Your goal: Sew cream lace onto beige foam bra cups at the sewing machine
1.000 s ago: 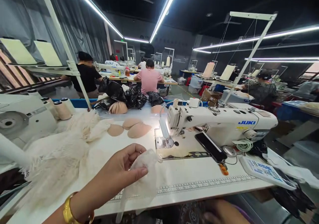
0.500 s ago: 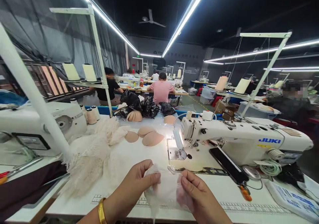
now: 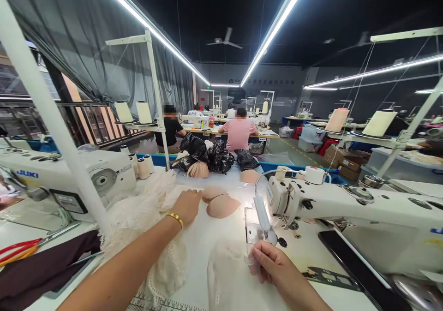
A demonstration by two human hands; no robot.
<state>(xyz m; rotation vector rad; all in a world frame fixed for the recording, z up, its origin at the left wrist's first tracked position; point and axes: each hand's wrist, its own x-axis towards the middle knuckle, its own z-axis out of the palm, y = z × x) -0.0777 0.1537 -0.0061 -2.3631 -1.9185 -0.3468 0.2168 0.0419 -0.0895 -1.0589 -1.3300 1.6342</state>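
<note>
My right hand [image 3: 268, 260] pinches the edge of a sheer off-white fabric piece [image 3: 228, 274], which lies spread on the table just in front of the sewing machine's presser foot. Reaching forward, my left hand [image 3: 188, 207] is down at the left of the beige bra pads [image 3: 221, 205]. Its fingers are curled downward and the fingertips are hidden, so what they grip cannot be made out. A heap of cream lace fabric [image 3: 138, 205] lies beside and under my left forearm.
The white sewing machine [image 3: 328, 200] stands at right, with a phone [image 3: 356, 265] by its base. More pads [image 3: 198, 169] and black plastic bags [image 3: 221, 156] are at the back. Scissors [image 3: 24, 251] and dark cloth [image 3: 48, 274] lie left. Co-workers sit ahead.
My left hand has let go of the sheer fabric and moved forward to the pads, covering the leftmost one. The right hand still holds the fabric. The view has shifted left.
</note>
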